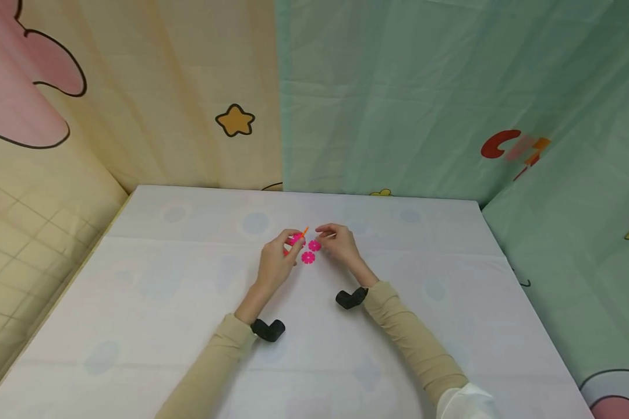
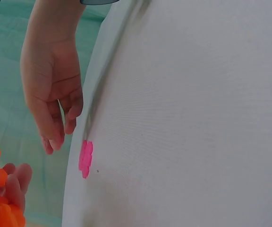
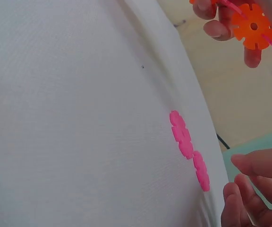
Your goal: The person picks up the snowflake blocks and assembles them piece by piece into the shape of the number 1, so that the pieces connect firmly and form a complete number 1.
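My left hand (image 1: 278, 262) grips a joined piece of pink and orange notched discs between thumb and fingers. In the right wrist view an orange notched disc (image 3: 253, 26) of this piece faces the camera, with pink discs slotted edge-on into it. Two loose pink notched discs lie on the table, a nearer disc (image 1: 308, 257) and a farther disc (image 1: 314, 245). Beside the farther one hovers my right hand (image 1: 338, 243), its fingers loosely bent and nothing between them. The right wrist view has these right fingertips (image 3: 242, 163) a little apart from the pink discs.
A pale cloth with faint spots covers the table (image 1: 162, 291). Printed curtains (image 1: 398, 105) hang behind it and at both sides. A black wrist camera (image 1: 269, 330) sits on the left wrist, and another black camera (image 1: 351, 298) on the right.
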